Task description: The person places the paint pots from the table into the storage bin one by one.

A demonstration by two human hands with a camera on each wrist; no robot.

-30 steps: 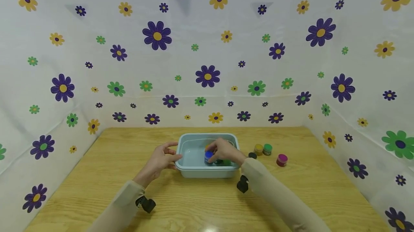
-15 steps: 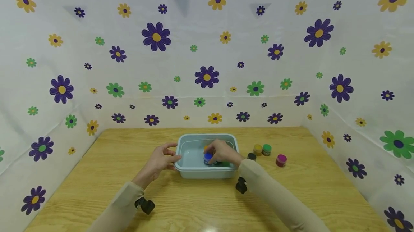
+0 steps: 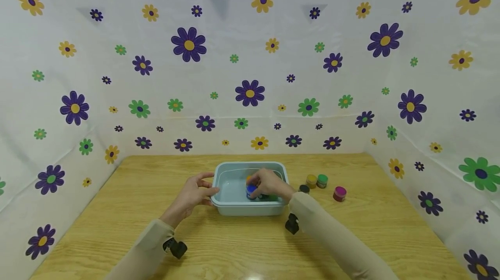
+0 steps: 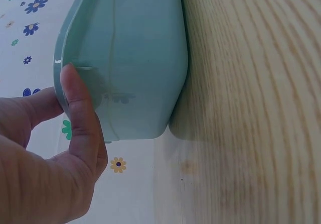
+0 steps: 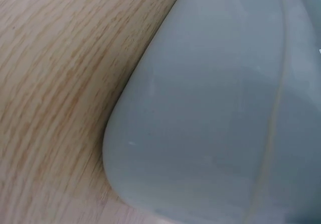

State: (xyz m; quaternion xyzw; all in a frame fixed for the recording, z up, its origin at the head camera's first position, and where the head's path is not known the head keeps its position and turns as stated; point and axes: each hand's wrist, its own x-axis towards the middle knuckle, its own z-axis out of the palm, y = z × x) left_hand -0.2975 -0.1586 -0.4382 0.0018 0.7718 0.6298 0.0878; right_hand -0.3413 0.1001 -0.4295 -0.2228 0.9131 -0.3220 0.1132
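Observation:
A light blue plastic basin (image 3: 250,209) stands on the wooden table. My left hand (image 3: 194,193) pinches its left rim; the left wrist view shows the thumb and fingers on either side of the rim. Inside the basin, my right hand (image 3: 269,183) holds a small jar with a blue lid (image 3: 251,190) between thumb and fingers. Behind it shows a bit of an orange-lidded jar (image 3: 248,179). Something dark green (image 3: 271,198) lies under the right hand, mostly hidden. Only the basin's outer wall (image 5: 190,108) and the table appear in the right wrist view, with no hand.
Right of the basin stand several small jars: a yellow one (image 3: 311,181), a green-lidded one (image 3: 322,180), a dark one (image 3: 304,189) partly behind the right wrist, and a magenta one (image 3: 340,193). A flower-patterned sheet (image 3: 218,63) rises behind and beside the table (image 3: 234,245).
The head view has shifted very slightly. Both hands, the basin and the blue-lidded jar stay essentially where they were.

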